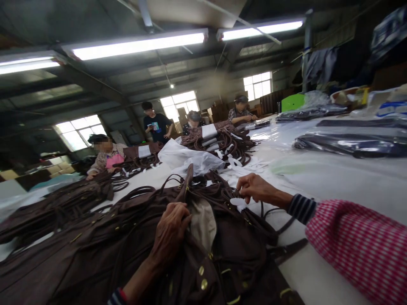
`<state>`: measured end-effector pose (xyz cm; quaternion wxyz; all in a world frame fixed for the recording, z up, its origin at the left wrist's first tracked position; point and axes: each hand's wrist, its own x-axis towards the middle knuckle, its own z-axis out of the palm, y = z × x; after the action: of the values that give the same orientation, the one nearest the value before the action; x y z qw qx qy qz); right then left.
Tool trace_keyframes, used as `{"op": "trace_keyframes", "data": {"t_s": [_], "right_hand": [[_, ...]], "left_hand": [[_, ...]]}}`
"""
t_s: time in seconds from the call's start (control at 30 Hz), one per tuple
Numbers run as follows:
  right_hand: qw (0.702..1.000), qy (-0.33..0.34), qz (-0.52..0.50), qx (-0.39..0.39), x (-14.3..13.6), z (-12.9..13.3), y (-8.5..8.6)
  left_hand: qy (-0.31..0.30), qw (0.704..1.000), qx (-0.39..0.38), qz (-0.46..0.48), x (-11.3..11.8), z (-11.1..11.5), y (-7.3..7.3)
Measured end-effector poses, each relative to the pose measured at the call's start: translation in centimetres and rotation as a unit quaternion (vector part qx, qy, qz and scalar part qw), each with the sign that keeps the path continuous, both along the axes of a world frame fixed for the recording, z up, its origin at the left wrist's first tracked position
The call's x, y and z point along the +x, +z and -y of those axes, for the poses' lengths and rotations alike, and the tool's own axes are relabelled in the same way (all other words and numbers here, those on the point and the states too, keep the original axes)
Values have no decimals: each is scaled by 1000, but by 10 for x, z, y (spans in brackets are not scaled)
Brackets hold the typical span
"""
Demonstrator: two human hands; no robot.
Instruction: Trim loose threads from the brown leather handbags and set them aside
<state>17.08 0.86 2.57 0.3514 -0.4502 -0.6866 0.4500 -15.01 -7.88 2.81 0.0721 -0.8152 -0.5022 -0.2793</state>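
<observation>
A dark brown handbag point(235, 241) with gold fittings lies in front of me, its opening showing a pale beige lining point(203, 220). My left hand point(171, 231) is closed on the edge of this opening, fingers curled over the fabric. To the right, my right hand point(256, 188) pinches its fingers together just above the brown straps point(225, 197). A small dark bit shows at those fingertips, too unclear to name. Beside them hangs a white tag point(238, 204).
More brown bags point(63, 203) lie piled at left, and a bundle of them point(219, 137) sits farther back near white plastic film point(187, 156). Plastic-wrapped dark items point(349, 144) lie on the white table point(318, 173) at right. Several people are across the table.
</observation>
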Motion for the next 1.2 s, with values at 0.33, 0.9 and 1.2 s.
{"op": "trace_keyframes", "data": {"t_s": [0.33,0.9,1.2], "right_hand": [[987,110,83,82,-60,17,45],[885,172,320,290,-104,58,51],[842,168,395,328,-106,64,41]], "left_hand": [[33,987,-138,81,1,-1,21],[41,981,-166,96,3,-4,23],[40,978,-176,106,1,-6,21]]}}
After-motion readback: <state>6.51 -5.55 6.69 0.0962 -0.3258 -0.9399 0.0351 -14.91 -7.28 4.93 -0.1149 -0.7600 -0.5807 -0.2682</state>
